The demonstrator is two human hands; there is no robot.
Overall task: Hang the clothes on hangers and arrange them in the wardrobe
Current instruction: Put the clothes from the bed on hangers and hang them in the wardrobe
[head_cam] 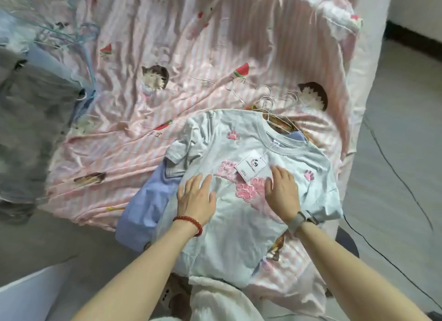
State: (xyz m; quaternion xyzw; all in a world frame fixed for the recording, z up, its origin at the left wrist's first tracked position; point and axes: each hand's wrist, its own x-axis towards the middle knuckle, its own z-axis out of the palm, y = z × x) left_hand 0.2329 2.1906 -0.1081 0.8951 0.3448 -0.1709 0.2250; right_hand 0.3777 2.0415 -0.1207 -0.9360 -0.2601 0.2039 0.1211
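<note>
Hands flat, fingers straight: left hand (196, 198) and right hand (282, 192) press pale T-shirt (239, 227) at frame centre. Smooth it, then feed wire hanger (267, 105) through collar.

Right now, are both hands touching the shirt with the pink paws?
Touching. The head view shows the left hand and right hand lying flat, fingers straight, on the pale shirt.
</note>
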